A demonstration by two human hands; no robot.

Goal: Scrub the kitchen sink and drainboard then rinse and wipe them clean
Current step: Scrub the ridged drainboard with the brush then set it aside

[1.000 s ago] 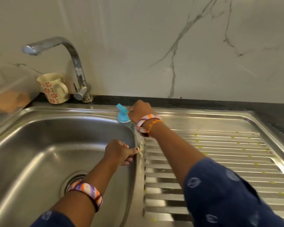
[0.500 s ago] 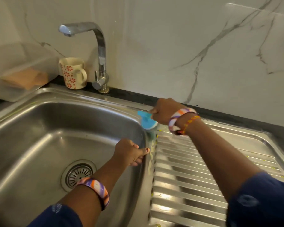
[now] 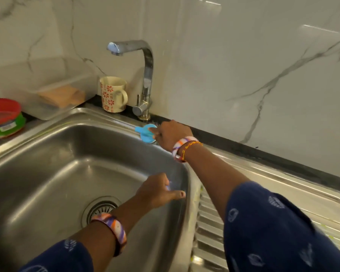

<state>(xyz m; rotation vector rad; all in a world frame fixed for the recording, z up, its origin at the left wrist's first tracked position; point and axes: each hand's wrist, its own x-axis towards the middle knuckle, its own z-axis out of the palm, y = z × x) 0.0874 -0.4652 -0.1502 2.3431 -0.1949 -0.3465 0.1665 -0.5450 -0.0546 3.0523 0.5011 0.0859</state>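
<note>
Left hand (image 3: pixel 157 192) hangs inside the sink (image 3: pixel 47 173) near its right wall, thumb out, fingers loosely curled, holding nothing. Right hand (image 3: pixel 172 134) grips the blue scrubber (image 3: pixel 145 133), pressing it on the back rim beside the tap (image 3: pixel 145 81). Scrubbing seems underway; next likely comes the drainboard (image 3: pixel 283 203), to the right.

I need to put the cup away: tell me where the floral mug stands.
In the head view, the floral mug stands upper left of centre on the dark counter behind the sink, just left of the tap.
</note>
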